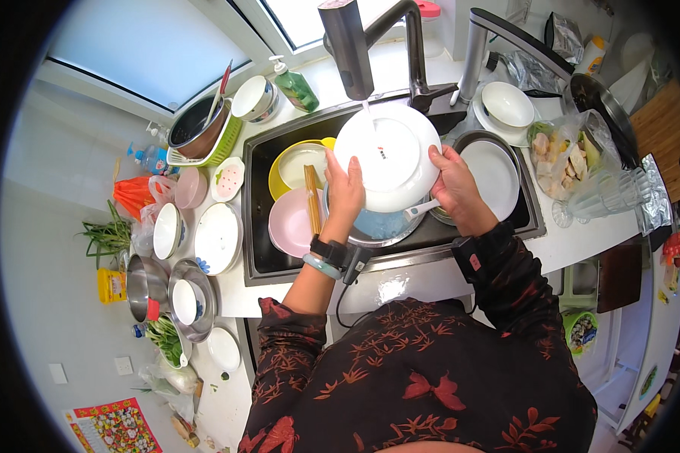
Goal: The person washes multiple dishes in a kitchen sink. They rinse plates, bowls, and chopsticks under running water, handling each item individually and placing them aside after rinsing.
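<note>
Between my hands a white plate (394, 187) is held bottom side up, under the faucet (348, 56), and a stream of water falls on it. My left hand (345, 192) grips its left rim; my right hand (456, 184) grips the right rim. Below the plate, a metal basin (374, 240) holds bluish water, and a white handle (420, 209) sticks out over its edge near my right hand. Left in the sink are a pink bowl (292, 221), a yellow basin (275, 178) and a bundle of chopsticks (311, 201). A pale plate (490, 181) lies in a pan at right.
Bowls and plates (218, 238) line the counter left of the sink, with a steel bowl (147, 283) and greens (167, 340). Behind stand a green soap bottle (296, 88) and stacked bowls (253, 99). To the right are a bag of food (569, 153) and glasses (606, 195).
</note>
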Demonstrator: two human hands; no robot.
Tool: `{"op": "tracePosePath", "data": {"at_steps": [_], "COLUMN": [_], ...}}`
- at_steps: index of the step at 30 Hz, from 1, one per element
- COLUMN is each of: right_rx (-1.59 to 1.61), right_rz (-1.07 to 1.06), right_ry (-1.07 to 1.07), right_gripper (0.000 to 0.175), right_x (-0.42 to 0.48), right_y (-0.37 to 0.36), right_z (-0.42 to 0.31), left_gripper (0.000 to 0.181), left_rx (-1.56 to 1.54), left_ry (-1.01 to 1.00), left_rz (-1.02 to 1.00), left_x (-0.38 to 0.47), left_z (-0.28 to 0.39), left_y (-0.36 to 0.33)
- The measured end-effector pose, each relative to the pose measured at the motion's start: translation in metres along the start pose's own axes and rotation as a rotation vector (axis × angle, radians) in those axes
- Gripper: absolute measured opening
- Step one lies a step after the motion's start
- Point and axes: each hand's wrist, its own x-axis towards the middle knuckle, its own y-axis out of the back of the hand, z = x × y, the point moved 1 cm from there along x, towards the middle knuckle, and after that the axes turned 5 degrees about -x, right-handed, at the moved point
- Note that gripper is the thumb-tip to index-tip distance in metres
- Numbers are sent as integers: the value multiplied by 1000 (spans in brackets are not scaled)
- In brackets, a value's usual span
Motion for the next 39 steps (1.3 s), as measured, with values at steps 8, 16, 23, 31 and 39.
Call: {"op": "tracePosePath", "data": {"at_steps": [8,16,23,31,39], "right_rx": [122,30,117,-71,-1352], "right_rz": [33,55,106,140,-197], "right_ry": [-60,-57,10,256,929], "right_gripper": [16,17,17,17,14], "right_x": [-6,-8,-2,-1,-38], "right_y": [-9,-4,1,-1,-34], "right_z": [23,32,37,23,28], "left_gripper": [50,54,57,56,67], "left_rx": [758,640,641,701,-899], "left_ry": [-537,-490,-534,-321,612], "left_rz": [-344,-252,-437,-544,-381], "left_x": [-30,-8,-28,-31,-17], "left_z": [52,42,39,8,36], "left_y": [-11,2,-6,14,17]}}
